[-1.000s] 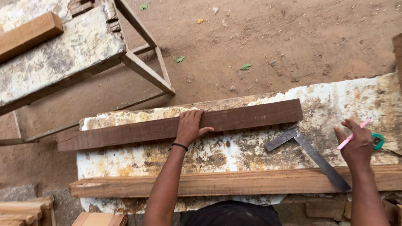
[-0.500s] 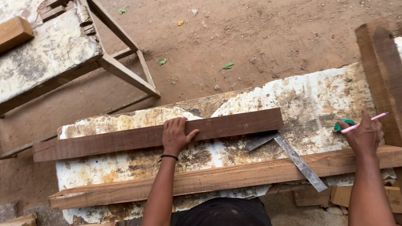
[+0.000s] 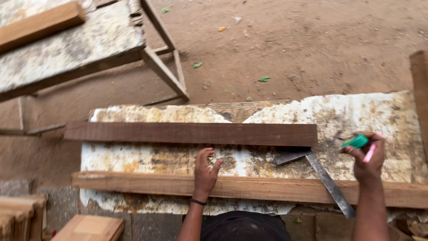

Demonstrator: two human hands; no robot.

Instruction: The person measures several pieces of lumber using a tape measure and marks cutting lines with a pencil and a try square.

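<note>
A long dark wooden plank (image 3: 191, 133) lies across the worn, paint-stained workbench top (image 3: 339, 116). A lighter plank (image 3: 276, 188) lies nearer to me along the front edge. My left hand (image 3: 205, 172) rests over the lighter plank with fingers spread, just short of the dark plank, holding nothing. My right hand (image 3: 368, 156) is raised at the right, holding a small green tape measure (image 3: 355, 141) and a pink pencil (image 3: 370, 151). A metal try square (image 3: 321, 176) lies between my hands, its blade crossing the lighter plank.
A second stained bench (image 3: 67, 49) with a light plank (image 3: 40, 24) on it stands at the upper left, over dirt ground (image 3: 290, 44). Stacked wood pieces (image 3: 18, 218) sit at the lower left. An upright plank edge (image 3: 420, 93) shows at the far right.
My left hand has come off the dark plank and drawn back toward me. My right hand now grips the green tape measure together with the pencil. The view has shifted to the left.
</note>
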